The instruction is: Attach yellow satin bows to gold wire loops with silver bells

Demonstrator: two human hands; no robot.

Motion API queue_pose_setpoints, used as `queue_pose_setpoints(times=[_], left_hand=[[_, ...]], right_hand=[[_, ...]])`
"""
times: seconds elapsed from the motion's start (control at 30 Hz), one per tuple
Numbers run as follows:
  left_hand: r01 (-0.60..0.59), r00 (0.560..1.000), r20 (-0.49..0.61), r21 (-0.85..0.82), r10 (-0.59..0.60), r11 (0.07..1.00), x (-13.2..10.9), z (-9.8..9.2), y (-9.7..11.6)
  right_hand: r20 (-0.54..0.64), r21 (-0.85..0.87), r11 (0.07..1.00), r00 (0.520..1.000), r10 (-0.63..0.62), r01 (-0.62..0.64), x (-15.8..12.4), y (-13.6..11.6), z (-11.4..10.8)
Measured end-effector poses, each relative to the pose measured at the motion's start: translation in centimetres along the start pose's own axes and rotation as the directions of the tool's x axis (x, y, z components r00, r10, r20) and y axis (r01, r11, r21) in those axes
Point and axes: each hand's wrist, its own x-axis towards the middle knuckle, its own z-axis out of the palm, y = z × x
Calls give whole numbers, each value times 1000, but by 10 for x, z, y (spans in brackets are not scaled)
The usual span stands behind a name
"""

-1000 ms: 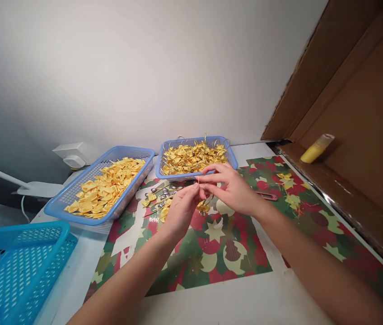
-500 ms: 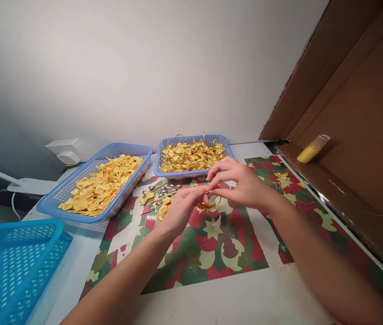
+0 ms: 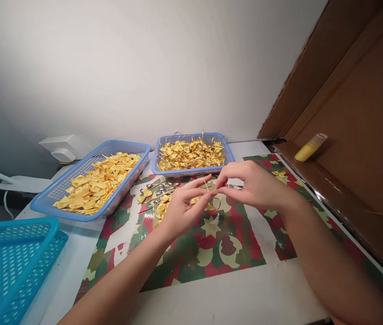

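Observation:
My left hand point(image 3: 186, 203) and my right hand point(image 3: 250, 185) meet fingertip to fingertip over the patterned sheet point(image 3: 208, 253). A thin gold cord point(image 3: 205, 183) stands up between the left fingers, and the right thumb and forefinger pinch at the same spot. Just below the fingertips lies a curved gold loop point(image 3: 217, 204) beside a yellow bow, partly hidden by the left hand. Left of the hands, silver bell-like beads point(image 3: 157, 197), gold cords and loose yellow ribbon bows point(image 3: 162, 207) lie in a small heap.
A blue basket point(image 3: 42, 197) of yellow bows stands at the left. Behind the hands is another blue basket point(image 3: 191, 173) of bows with gold cords. A turquoise basket point(image 3: 51, 239) sits front left. At the right, a cardboard wall point(image 3: 350, 113) rises near a yellow tube point(image 3: 310, 148).
The left fingers have spread and straightened, and the gold cord now shows upright between them. My right fingertips have drawn together into a pinch. The view has shifted slightly.

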Motion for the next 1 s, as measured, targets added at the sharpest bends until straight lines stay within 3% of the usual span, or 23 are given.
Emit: queue_pose_setpoints(times=[0.07,0.13,0.23,0.33,0.43,0.53,0.77,1.0], left_hand=[[-190,982,45,210,184,959,-2,1,-5],[-372,928,139,345,345,862,-4,4,-10],[-539,842,292,419,454,730,-5,9,-17],[-623,782,349,458,517,634,-6,12,-20],[-656,753,355,482,555,581,-8,13,-19],[-654,753,350,498,558,570,-10,14,-16],[-672,732,509,427,453,605,-10,17,-14],[-664,734,543,452,407,595,-9,16,-17]], right_hand=[[-11,-32,998,998,58,-59,-2,1,-6],[-30,-64,993,994,102,-104,-3,4,-11],[-69,-108,982,986,150,-157,-5,11,-16],[-106,-144,971,979,175,-190,-6,18,-19],[-110,-171,956,969,221,-238,-6,23,-20],[-80,-168,951,965,250,-260,-5,26,-18],[-21,-130,958,966,256,-257,-3,26,-13],[-21,-133,940,950,313,-313,-4,29,-15]])
